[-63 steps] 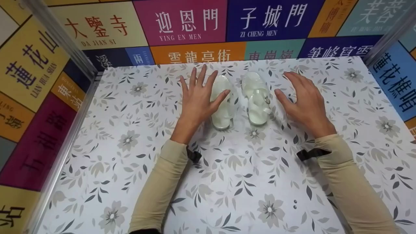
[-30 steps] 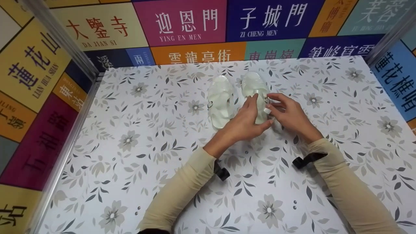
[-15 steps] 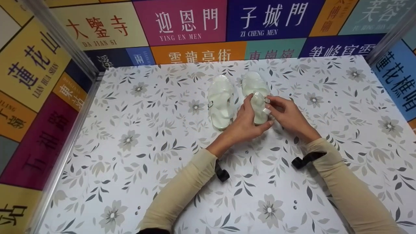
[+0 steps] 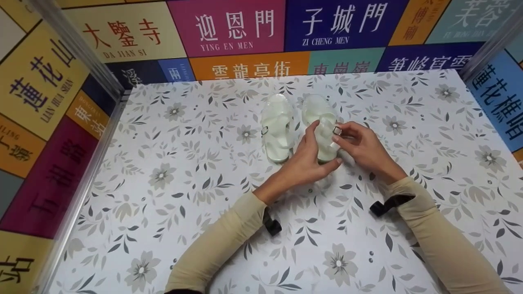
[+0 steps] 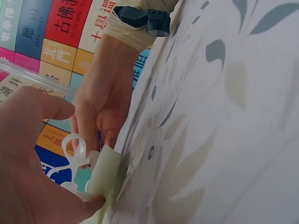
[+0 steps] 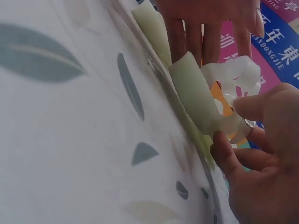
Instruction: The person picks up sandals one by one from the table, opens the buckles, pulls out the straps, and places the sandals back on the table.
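Two pale green, glossy sandals stand side by side near the back of the table. My left hand [image 4: 304, 159] lies against the inner side of the right-hand sandal [image 4: 328, 152], its thumb apart behind the heel. In the right wrist view its fingers [image 6: 212, 44] reach straight down behind the sandal. With thumb and fingers, my right hand [image 4: 363, 143] pinches the strap [image 6: 230, 127] of that same sandal. A small metal buckle [image 4: 337, 130] sits at the right fingertips. The left-hand sandal [image 4: 278, 130] stands untouched, its own buckle [image 4: 264, 130] facing left.
A white floral cloth [image 4: 179, 228] covers the table. Panels with large printed characters [image 4: 235, 28] rise behind and at both sides, with metal posts [image 4: 81, 45] at the corners. Black wrist cameras [image 4: 272, 226] hang below both sleeves.
Both hands came from apart to the right-hand sandal. The right hand took hold of its strap. Over the last half second that sandal shifted slightly toward me, while the left-hand sandal stayed put.
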### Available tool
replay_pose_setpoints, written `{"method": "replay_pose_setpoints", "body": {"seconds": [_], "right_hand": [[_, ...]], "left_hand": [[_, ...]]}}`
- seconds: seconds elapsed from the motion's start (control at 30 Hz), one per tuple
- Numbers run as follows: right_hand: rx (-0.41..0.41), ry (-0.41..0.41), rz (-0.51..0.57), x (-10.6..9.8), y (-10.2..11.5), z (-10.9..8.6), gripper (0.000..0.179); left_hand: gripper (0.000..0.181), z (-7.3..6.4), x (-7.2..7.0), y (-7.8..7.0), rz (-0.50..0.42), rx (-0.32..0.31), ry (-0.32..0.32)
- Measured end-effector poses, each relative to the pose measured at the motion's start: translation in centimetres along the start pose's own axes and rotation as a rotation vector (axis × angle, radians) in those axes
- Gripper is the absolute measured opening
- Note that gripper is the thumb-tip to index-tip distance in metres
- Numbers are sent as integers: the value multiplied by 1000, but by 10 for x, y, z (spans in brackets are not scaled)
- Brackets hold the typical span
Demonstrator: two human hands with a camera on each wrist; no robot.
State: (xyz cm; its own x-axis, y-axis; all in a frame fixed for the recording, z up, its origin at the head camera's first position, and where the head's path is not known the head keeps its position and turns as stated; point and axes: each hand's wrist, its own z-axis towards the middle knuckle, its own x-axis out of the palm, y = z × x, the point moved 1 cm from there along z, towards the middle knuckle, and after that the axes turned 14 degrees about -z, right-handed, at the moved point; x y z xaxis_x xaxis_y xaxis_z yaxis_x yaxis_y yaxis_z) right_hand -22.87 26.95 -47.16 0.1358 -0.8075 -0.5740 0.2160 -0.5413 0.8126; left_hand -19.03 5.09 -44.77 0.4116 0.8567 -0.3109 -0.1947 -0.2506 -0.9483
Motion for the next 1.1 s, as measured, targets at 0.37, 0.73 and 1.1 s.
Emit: {"method": "replay_pose_setpoints", "body": {"seconds": [0.37, 0.73, 1.1], "right_hand": [[-58, 46, 65, 8, 7, -26, 30], [-46, 104, 21, 17, 17, -45, 30], [-60, 146, -274, 8, 29, -38, 32]], "left_hand": [[116, -36, 0, -7, 17, -13, 63], [110, -64, -3, -5, 69, 23, 98], [98, -65, -7, -13, 218, 78, -17]]}}
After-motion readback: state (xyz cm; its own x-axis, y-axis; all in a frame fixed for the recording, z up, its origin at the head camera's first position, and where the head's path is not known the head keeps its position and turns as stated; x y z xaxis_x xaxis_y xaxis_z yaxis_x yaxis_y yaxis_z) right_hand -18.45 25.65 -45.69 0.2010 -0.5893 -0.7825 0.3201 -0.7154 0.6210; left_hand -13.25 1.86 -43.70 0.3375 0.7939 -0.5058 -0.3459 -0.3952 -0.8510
